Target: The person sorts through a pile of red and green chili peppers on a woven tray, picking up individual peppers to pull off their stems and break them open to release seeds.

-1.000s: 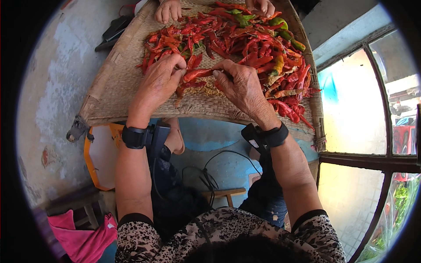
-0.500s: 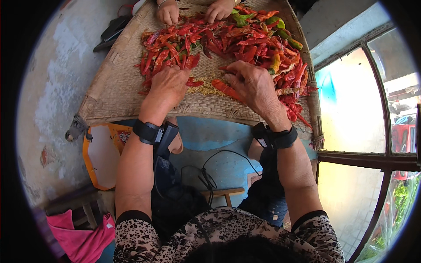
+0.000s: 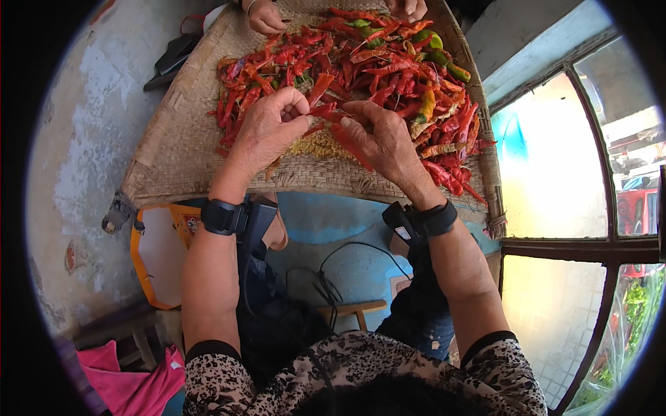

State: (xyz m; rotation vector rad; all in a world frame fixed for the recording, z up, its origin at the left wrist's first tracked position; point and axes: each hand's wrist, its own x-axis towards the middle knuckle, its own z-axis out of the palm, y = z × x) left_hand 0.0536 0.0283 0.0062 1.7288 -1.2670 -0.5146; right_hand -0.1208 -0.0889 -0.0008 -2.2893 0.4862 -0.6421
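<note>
A heap of red dried chili peppers (image 3: 395,68) lies on a shallow woven tray (image 3: 163,156). Over its near part, my left hand (image 3: 267,132) is closed, thumb and forefinger pinching a red chili (image 3: 323,111) that reaches across the gap between my hands. Facing it, my right hand (image 3: 387,141) is closed around another red chili (image 3: 352,147), whose length hangs below the thumb. Whether the right fingertips also touch the first chili, I cannot tell. Pale yellow seeds (image 3: 318,144) are scattered on the weave beneath both hands.
At the tray's far edge are another person's two hands (image 3: 265,15). A few green chilies (image 3: 433,40) lie at the heap's right. A window (image 3: 555,159) stands close on the right. Below the tray are a dark cable (image 3: 325,281) and a wooden stool (image 3: 354,306).
My hands have come closer together, with a chili now between them. My left hand has lifted from the heap's edge. The other person's hands have moved farther apart.
</note>
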